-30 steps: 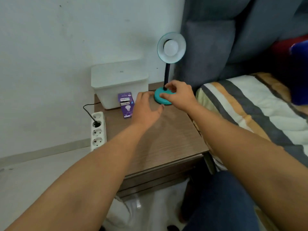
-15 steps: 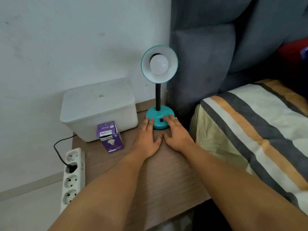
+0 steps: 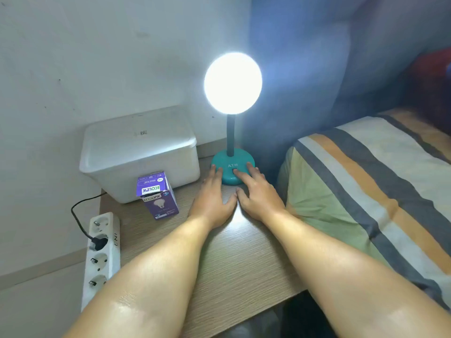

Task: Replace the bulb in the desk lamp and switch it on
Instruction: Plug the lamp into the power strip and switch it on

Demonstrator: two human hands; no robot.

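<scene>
The desk lamp (image 3: 232, 132) stands at the back of the wooden bedside table (image 3: 234, 259), between a white plastic box (image 3: 139, 152) and the bed (image 3: 380, 181). Its bulb (image 3: 233, 82) is lit so brightly that the shade is lost in the glare, so the switching step is judged to be at its end and the task close to done.

To finish the step well, the base should be kept steady from one side while the switch (image 3: 234, 170) is pressed straight down and then released gently, so that the light lamp is neither tipped nor slid along the table. The glowing bulb is best not looked into or touched.

The left hand (image 3: 212, 196) is laid flat and open on the table, its fingers close together, with the fingertips (image 3: 216, 170) touching the left edge of the teal base. Nothing is gripped by it. The right hand (image 3: 256, 193) is also open and flat, holding nothing: its index finger is stretched onto the base, with the tip at or on the dark switch below the letters ATN, and another finger rests on the base further right. The thumbs of the two hands touch.

A purple bulb carton (image 3: 158, 195) stands in front of the box, with its top flap open. A power strip (image 3: 101, 254) with one plug in it lies beside the table.
</scene>
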